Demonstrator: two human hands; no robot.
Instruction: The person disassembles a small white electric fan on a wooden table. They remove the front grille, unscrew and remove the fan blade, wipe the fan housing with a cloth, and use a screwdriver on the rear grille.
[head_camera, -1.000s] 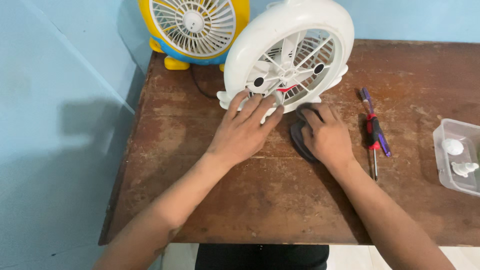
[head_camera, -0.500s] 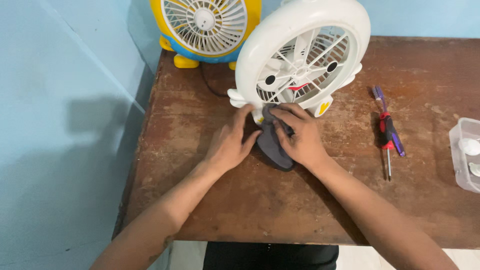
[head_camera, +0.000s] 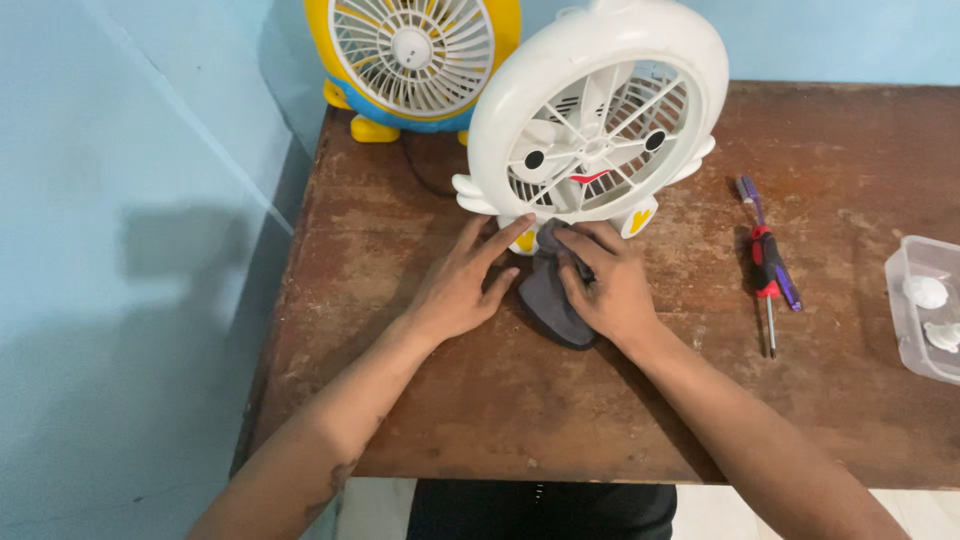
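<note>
A person's right hand (head_camera: 610, 285) presses a dark grey cloth (head_camera: 548, 293) against the base of a white desk fan (head_camera: 597, 115) standing on a worn wooden counter (head_camera: 420, 380), fingers apparently bunching the fabric. The left hand (head_camera: 462, 285), fingers spread, touches the fan's foot. A screwdriver (head_camera: 766, 272) lies nearby.
</note>
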